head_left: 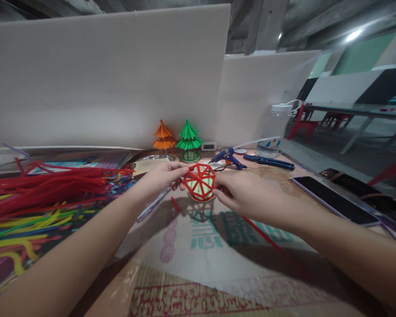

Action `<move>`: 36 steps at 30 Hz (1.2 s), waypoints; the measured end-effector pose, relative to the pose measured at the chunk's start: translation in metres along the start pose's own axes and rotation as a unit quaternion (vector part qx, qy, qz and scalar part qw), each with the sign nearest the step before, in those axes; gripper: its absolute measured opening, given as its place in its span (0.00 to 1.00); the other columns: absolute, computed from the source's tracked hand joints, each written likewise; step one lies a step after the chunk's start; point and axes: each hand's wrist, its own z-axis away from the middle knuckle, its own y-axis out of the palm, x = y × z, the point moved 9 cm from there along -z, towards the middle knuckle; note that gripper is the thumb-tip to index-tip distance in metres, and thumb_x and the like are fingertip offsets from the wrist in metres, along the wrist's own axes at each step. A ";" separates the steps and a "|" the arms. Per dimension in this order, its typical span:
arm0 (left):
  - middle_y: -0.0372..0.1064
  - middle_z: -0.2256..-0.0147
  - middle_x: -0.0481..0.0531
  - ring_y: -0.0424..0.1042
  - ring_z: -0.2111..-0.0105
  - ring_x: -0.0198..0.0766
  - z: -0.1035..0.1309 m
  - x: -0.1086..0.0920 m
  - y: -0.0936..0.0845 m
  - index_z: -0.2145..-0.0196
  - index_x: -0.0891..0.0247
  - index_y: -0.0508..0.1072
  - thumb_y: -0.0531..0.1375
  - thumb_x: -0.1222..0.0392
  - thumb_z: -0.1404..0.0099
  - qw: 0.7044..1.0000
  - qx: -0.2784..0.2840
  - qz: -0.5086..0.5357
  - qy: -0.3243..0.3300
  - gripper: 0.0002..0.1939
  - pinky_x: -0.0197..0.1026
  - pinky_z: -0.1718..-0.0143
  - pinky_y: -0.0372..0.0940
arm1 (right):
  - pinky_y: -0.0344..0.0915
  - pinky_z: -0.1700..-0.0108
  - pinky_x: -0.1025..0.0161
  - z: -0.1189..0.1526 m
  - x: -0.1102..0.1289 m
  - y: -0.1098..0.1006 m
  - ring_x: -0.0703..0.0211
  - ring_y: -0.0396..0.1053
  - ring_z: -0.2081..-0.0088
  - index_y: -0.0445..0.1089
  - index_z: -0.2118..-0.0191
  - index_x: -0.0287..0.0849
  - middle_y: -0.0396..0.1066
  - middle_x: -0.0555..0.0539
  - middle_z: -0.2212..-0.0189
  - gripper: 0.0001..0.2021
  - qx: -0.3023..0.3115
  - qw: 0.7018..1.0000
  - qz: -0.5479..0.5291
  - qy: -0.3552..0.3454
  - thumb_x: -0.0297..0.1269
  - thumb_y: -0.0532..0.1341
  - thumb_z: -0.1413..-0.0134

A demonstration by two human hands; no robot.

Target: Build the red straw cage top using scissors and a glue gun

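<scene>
Between my two hands, a red wheel-shaped pipe-cleaner frame (pixel 202 181) with spokes is held up a little above the table. My left hand (pixel 172 176) pinches its left rim between thumb and fingers. At the right rim, the fingers of my right hand (pixel 234 190) are closed on the same frame. Something pale green shows between the spokes. A loose red pipe cleaner (pixel 265 235) lies under my right forearm, and a short red piece (pixel 175 204) rests below my left hand. Beside my left wrist lies a slim pen-like tool (pixel 154 204).
Bundles of pipe cleaners (pixel 49 189) cover the left side. Behind stand an orange pagoda model (pixel 161 136), a green pagoda model (pixel 188 140) and a small digital display (pixel 209 146). A blue glue gun (pixel 227 157), a utility knife (pixel 269 162), a bottle (pixel 272 132) and a phone (pixel 333 200) lie rightward.
</scene>
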 end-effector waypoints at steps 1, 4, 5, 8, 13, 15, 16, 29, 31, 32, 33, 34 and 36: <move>0.70 0.76 0.47 0.64 0.81 0.28 0.000 0.000 0.000 0.58 0.68 0.77 0.64 0.55 0.37 1.000 0.000 0.003 -0.001 0.14 0.32 0.81 0.52 | 0.50 0.70 0.63 0.000 -0.001 0.001 0.61 0.66 0.71 0.72 0.66 0.40 0.76 0.46 0.70 0.11 0.000 1.000 0.002 0.001 0.33 0.53 0.37; 0.70 0.76 0.46 0.64 0.81 0.28 0.000 -0.002 0.001 0.58 0.68 0.77 0.64 0.56 0.37 1.000 -0.002 0.006 0.002 0.14 0.33 0.81 0.51 | 0.49 0.71 0.63 0.000 -0.003 0.002 0.61 0.66 0.72 0.72 0.66 0.40 0.76 0.46 0.70 0.11 0.003 1.000 0.008 0.007 0.33 0.53 0.38; 0.70 0.76 0.47 0.64 0.82 0.28 0.000 -0.002 0.001 0.58 0.69 0.78 0.64 0.56 0.37 1.000 -0.003 0.005 0.005 0.14 0.33 0.81 0.51 | 0.49 0.71 0.63 0.000 -0.004 0.002 0.61 0.66 0.72 0.72 0.67 0.40 0.76 0.46 0.70 0.11 0.004 1.000 0.009 0.006 0.32 0.53 0.39; 0.70 0.76 0.47 0.64 0.82 0.28 0.000 -0.001 0.002 0.58 0.69 0.77 0.63 0.56 0.37 1.000 -0.001 0.002 0.006 0.14 0.33 0.81 0.51 | 0.49 0.71 0.62 0.001 -0.004 0.003 0.61 0.66 0.71 0.72 0.67 0.40 0.76 0.46 0.70 0.10 0.002 1.000 0.015 0.001 0.32 0.54 0.40; 0.69 0.79 0.46 0.64 0.82 0.28 0.000 0.001 0.000 0.56 0.70 0.77 0.61 0.57 0.35 1.000 -0.005 -0.013 0.006 0.15 0.32 0.80 0.52 | 0.51 0.70 0.62 0.000 -0.003 0.002 0.60 0.68 0.70 0.73 0.66 0.40 0.76 0.45 0.70 0.12 -0.005 1.000 0.016 -0.002 0.34 0.53 0.37; 0.68 0.79 0.46 0.64 0.82 0.28 0.000 0.001 -0.001 0.57 0.70 0.77 0.61 0.57 0.35 1.000 -0.008 -0.009 0.005 0.14 0.32 0.81 0.52 | 0.52 0.69 0.62 0.000 -0.001 0.001 0.59 0.69 0.69 0.74 0.66 0.40 0.77 0.45 0.70 0.13 -0.006 1.000 0.011 -0.007 0.34 0.53 0.36; 0.69 0.78 0.46 0.64 0.82 0.28 0.000 0.001 -0.001 0.58 0.70 0.77 0.61 0.57 0.36 1.000 -0.010 -0.005 0.002 0.13 0.32 0.81 0.52 | 0.53 0.69 0.62 0.000 0.000 0.001 0.59 0.69 0.69 0.74 0.66 0.40 0.77 0.45 0.70 0.13 -0.004 1.000 0.009 -0.008 0.34 0.53 0.37; 0.71 0.75 0.47 0.65 0.82 0.28 0.000 0.001 -0.001 0.60 0.68 0.78 0.62 0.59 0.36 0.999 -0.028 0.001 -0.016 0.11 0.33 0.81 0.52 | 0.54 0.68 0.62 0.000 0.000 -0.003 0.59 0.69 0.69 0.75 0.66 0.40 0.76 0.44 0.70 0.11 0.008 1.000 0.004 -0.006 0.31 0.55 0.40; 0.71 0.76 0.47 0.65 0.82 0.28 0.000 0.002 -0.001 0.61 0.67 0.78 0.62 0.58 0.36 1.000 -0.025 0.000 -0.016 0.10 0.33 0.81 0.52 | 0.53 0.69 0.62 0.000 -0.001 -0.001 0.59 0.69 0.70 0.74 0.66 0.40 0.77 0.45 0.70 0.11 0.004 1.000 0.007 -0.007 0.31 0.54 0.40; 0.71 0.77 0.47 0.65 0.82 0.28 -0.001 0.002 -0.001 0.61 0.67 0.78 0.62 0.58 0.36 1.000 -0.021 -0.001 -0.013 0.10 0.33 0.81 0.52 | 0.52 0.69 0.61 0.000 -0.001 0.000 0.59 0.69 0.70 0.74 0.67 0.40 0.77 0.45 0.70 0.11 0.001 1.000 0.011 -0.007 0.31 0.54 0.39; 0.70 0.77 0.46 0.65 0.82 0.28 -0.001 0.002 0.000 0.62 0.67 0.78 0.62 0.58 0.36 1.000 -0.018 -0.002 -0.011 0.10 0.33 0.81 0.53 | 0.51 0.70 0.61 -0.001 -0.002 0.001 0.59 0.68 0.70 0.74 0.67 0.40 0.77 0.45 0.70 0.11 -0.002 1.000 0.015 -0.008 0.32 0.54 0.39; 0.70 0.78 0.46 0.65 0.82 0.28 -0.002 0.002 0.000 0.62 0.67 0.78 0.62 0.58 0.37 1.000 -0.016 -0.003 -0.008 0.10 0.33 0.81 0.53 | 0.50 0.70 0.61 -0.001 -0.002 0.002 0.59 0.68 0.71 0.73 0.67 0.40 0.77 0.45 0.70 0.11 -0.005 1.000 0.019 -0.009 0.32 0.54 0.39; 0.70 0.78 0.46 0.65 0.82 0.29 -0.002 0.002 -0.001 0.62 0.66 0.78 0.62 0.57 0.37 1.000 -0.014 -0.004 -0.004 0.10 0.32 0.81 0.54 | 0.48 0.70 0.61 -0.001 -0.002 0.004 0.60 0.67 0.71 0.73 0.68 0.40 0.77 0.45 0.70 0.11 -0.009 1.000 0.027 -0.009 0.33 0.54 0.39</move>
